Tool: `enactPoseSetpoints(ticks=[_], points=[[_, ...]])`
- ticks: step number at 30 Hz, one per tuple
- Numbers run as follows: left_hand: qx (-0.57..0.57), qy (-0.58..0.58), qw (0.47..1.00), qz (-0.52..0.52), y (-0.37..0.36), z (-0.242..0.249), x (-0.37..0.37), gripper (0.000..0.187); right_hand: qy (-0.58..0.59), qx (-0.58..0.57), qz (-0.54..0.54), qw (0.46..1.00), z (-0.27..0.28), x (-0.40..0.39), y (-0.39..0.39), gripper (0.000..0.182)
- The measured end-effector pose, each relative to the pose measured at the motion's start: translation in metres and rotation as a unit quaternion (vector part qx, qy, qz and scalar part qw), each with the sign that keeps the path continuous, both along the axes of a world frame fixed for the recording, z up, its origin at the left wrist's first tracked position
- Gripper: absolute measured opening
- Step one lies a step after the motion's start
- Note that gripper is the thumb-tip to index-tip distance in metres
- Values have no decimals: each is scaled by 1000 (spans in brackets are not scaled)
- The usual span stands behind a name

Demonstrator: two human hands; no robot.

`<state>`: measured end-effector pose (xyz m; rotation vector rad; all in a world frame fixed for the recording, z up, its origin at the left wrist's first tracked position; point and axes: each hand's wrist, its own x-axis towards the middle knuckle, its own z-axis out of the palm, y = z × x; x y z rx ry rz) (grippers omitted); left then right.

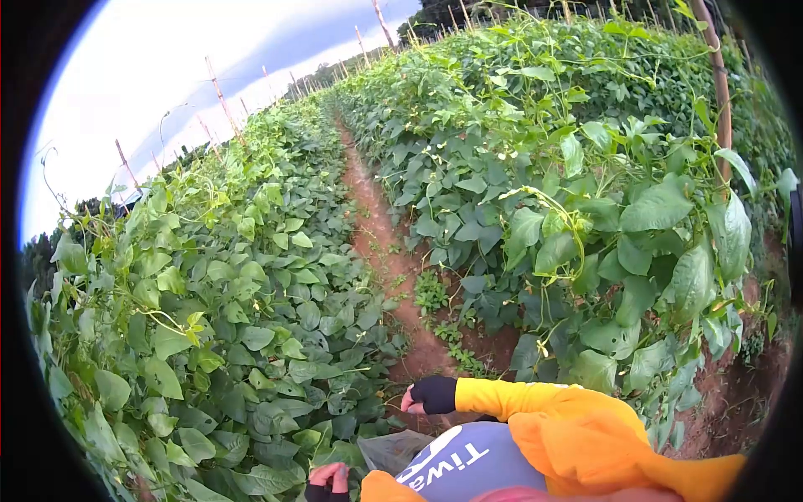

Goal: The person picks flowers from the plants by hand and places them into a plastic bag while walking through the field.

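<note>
My right hand (429, 396), in a black fingerless glove, is held in front of my body over the dirt path. Its bare fingers are curled in, and whatever they may hold does not show. Low in the view, my left hand (327, 479), gloved the same way, is beside the bean leaves (276, 478) of the left row. Those fingers are bent and pressed together; their contents are hidden. Between the two hands, against my front, is a greyish see-through plastic bag (391, 452), partly covered by my shirt (473, 460).
Dense rows of climbing bean plants rise on the left (242, 318) and right (619, 251). A narrow reddish dirt path (389, 251) runs between them, with small weeds (431, 293). Wooden stakes (719, 92) stand among the vines. My orange sleeve (535, 400) crosses the lower right.
</note>
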<state>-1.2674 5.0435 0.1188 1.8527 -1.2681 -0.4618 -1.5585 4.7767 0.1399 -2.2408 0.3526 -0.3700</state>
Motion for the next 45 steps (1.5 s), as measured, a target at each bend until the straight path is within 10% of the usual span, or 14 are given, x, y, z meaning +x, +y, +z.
enactPoseSetpoints(ticks=[8,15,34,45], points=[[284,-88,913,-278,-97,-57,-52,26,33,-3,6,999,2,-19,-1,23],[414,0,858,-304,-122,-99,-64,26,55,11,-23,998,-6,-38,1,23],[510,107,816,-251,-130,-140,-55,29,45,-4,-94,995,-4,-71,0,24],[403,58,878,-253,-99,-111,-52,29,61,15,-155,986,-9,-88,-18,23]])
